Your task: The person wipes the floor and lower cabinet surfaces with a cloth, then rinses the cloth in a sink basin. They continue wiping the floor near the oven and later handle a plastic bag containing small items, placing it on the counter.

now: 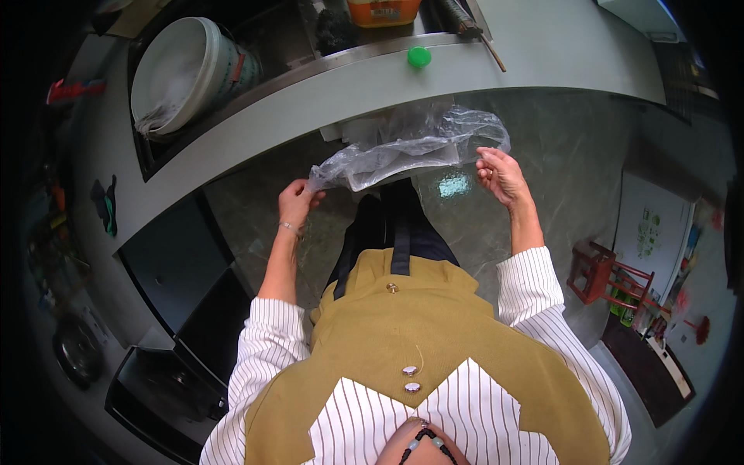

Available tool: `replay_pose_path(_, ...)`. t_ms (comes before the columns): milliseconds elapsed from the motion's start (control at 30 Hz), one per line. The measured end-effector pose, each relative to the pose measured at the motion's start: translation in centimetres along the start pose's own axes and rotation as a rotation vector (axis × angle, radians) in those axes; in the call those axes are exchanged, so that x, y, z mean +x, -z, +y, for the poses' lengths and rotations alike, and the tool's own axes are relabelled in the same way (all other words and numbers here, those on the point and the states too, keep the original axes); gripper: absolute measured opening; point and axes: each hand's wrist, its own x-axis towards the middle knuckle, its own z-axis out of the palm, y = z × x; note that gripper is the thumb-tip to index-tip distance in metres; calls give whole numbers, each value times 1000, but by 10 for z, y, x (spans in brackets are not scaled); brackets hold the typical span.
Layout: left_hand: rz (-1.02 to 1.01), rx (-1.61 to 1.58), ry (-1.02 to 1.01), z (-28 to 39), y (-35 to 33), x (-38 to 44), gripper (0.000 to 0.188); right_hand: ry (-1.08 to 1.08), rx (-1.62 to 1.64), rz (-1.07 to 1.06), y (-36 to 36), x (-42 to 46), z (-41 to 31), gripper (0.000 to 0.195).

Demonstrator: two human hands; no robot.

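Observation:
A crumpled clear plastic bag (401, 145) is spread out between my hands, in front of the counter edge. My left hand (297, 200) pinches its left end between thumb and fingers. At its right end, my right hand (501, 174) has its fingers curled and the thumb against them, on the thin film; the exact grip is hard to see. Behind and under the film shows a pale, straight-edged thing (407, 165), mostly covered by the bag, so its kind cannot be told.
Beyond the bag runs a pale countertop (558, 58) with a green cap (419, 57) on it. A white bucket (174, 75) lies tilted in the sink area, near an orange container (383, 11). On the right, a red wooden stool (598, 273) stands on the grey tiled floor (569, 151).

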Motion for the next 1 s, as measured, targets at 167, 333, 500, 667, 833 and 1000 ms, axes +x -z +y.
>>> replay_pose_path(167,-18,-370,44,10,8,-66,12,99,129,-38,-28,-8,-21,19)
replay_pose_path(333,-167,-214,-294,45,-31,-109,9,27,277,-200,-39,11,-24,21)
replay_pose_path(500,-77,-123,-565,53,-56,-57,9,-17,451,-250,-37,36,-30,28)
replay_pose_path(667,74,61,-577,57,-60,-32,7,232,48,-79,-49,46,-32,43)
replay_pose_path(833,103,117,-581,50,-60,-13,8,572,-623,-25,-49,60,-27,48)
replay_pose_path(1000,111,34,-595,47,-60,-2,7,654,-896,82,-46,75,-32,26)
